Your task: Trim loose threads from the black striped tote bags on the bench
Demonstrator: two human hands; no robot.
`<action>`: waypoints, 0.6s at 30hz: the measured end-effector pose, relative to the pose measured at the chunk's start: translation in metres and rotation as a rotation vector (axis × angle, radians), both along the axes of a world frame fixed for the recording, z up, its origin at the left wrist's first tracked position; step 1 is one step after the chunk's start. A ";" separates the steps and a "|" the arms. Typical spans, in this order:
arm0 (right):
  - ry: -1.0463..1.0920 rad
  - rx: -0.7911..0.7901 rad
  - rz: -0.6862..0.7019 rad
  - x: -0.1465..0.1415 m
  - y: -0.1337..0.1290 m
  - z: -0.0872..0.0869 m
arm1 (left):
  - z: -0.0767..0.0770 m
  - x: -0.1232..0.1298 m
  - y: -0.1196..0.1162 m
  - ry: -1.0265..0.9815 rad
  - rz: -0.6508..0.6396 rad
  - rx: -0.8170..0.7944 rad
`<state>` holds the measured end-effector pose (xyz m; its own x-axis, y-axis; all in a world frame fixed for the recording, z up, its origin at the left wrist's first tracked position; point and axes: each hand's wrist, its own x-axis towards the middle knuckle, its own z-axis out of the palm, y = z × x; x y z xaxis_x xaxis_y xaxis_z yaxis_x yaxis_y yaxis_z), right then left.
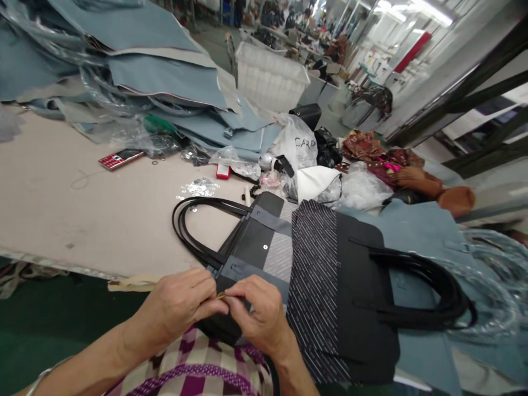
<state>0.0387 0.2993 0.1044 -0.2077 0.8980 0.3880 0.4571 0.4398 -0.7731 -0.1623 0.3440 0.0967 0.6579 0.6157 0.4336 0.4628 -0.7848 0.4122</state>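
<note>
Tote bag (313,286) lay flat at the edge of a beige padded surface (61,220), its right end over blue-grey sheets (165,77). It showed black leather-look panels, grey bands and a striped fabric section. Black looped handles (193,220) sat on the left of the view, with a second set of handles (429,286) on the right; one opened-out bag or two could not be told. Left hand (177,302) and right hand (259,313) were at the bag's near edge, both grips closed in a tight pinch, fingertips meeting on a small gold-coloured metal piece (221,295), too small to identify. Bag looked light, panels fairly stiff but bendable, handles limp. Flat panels or handle bases seemed the best places to take hold. Metal piece looked fiddly and probably slippery. Nearby on the surface lay loose metal rivets (200,187) and a red phone (121,158). Further off were a white printed sack (295,143) and brown leather pieces (416,184).
</note>
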 end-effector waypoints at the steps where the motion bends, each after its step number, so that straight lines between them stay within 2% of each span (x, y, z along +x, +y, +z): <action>1: -0.017 0.000 -0.020 0.002 0.000 -0.003 | -0.003 0.002 0.000 0.009 -0.001 -0.015; 7: -0.070 -0.047 -0.120 0.008 0.000 -0.014 | -0.022 0.003 0.009 -0.023 0.029 -0.178; 12: -0.101 -0.053 -0.203 0.000 0.009 -0.019 | -0.026 0.003 0.026 -0.026 -0.062 -0.216; 15: -0.101 -0.060 -0.313 -0.010 0.016 -0.021 | -0.028 0.005 0.038 -0.045 -0.089 -0.309; 18: 0.013 -0.194 -0.452 -0.023 0.024 -0.029 | -0.036 0.007 0.047 -0.075 -0.084 -0.302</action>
<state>0.0162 0.3229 0.0756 0.2236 0.9529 0.2048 0.5587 0.0469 -0.8281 -0.1549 0.3912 0.0607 0.6850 0.6690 0.2884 0.3611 -0.6557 0.6631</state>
